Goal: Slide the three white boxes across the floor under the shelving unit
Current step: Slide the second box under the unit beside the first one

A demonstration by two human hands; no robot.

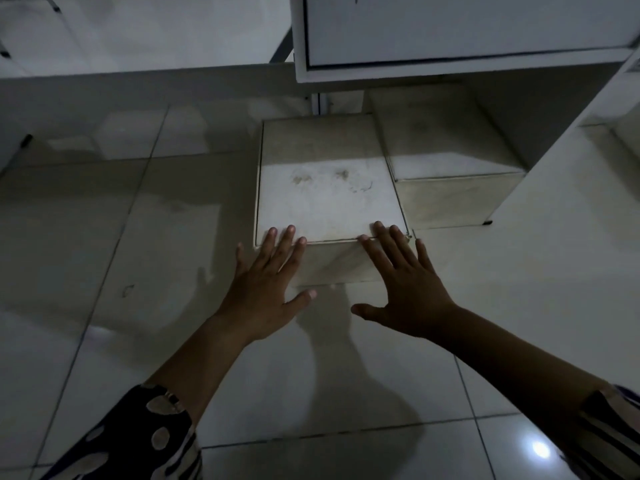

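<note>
Head view: looked forward and down over a glossy white tiled floor (104,237) in dim light.
Left hand (266,289): spread wide, fingers straight; fingertips (290,230) lay at the near top edge of the front box, left part. Gripped nothing.
Right hand (408,289): spread wide, fingers straight, thumb held out to the side; fingertips (378,226) lay at the same near edge, right part. Gripped nothing.
Front box: square white cardboard box with smudged lid (329,188), flat on the floor, centre of view; far half in shadow under the overhanging unit, near half in the light.
Second box: white cardboard box of like shape (446,157), just beside the front box on its right, sides apparently touching; set slightly further back under the unit.
Third box: not identifiable in this view.
Shelving unit: white panelled shelving unit with dark-edged door (467,32), overhung the far parts of both boxes; white side panel (571,161) stood to the right of the second box.
Sleeves: dark patterned sleeve (145,434) on the left forearm; striped sleeve (613,427) on the right forearm.
</note>
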